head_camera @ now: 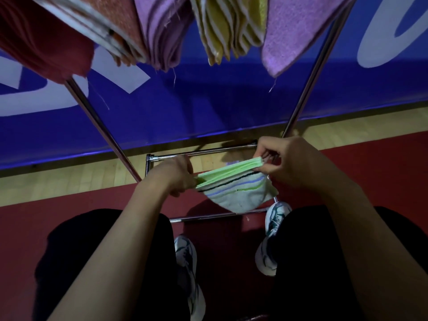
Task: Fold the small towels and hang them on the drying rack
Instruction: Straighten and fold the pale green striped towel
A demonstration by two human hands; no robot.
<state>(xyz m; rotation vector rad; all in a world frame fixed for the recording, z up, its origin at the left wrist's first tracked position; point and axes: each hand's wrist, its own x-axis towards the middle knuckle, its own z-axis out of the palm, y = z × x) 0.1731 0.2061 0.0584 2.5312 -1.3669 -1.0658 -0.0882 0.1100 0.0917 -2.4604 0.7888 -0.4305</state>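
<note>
Your two bare forearms reach forward from the bottom of the view, over your dark trousers and your white sneakers (185, 262), which stand on the red floor (69, 218).

Your left hand (172, 176) is closed on the left end of a small folded towel (234, 188); the fingers curl over the edge and pinch the light green layers together. Your right hand (287, 163) pinches the right end of the same towel between thumb and fingertips, a little higher and farther than the left one, so the top edge of the towel runs tilted up to the right. The towel is in the air between both hands, above the low bars of the drying rack (208, 151), and touches nothing else that you can see. Its top is light green, in several folded layers. Below that, a pale part with black, blue and green stripes hangs down in a rounded shape.

Two shiny legs of the rack go up and away from the floor, one to the left and one to the right. Over them, at the far top of the view, other towels hang side by side: a dark red towel (46, 42) at the left, then an orange towel (115, 22), a lilac towel (162, 38), a yellow towel (229, 31), and a second lilac towel (298, 35) at the right. Behind the rack stands a blue banner (208, 100) with big white letters.
</note>
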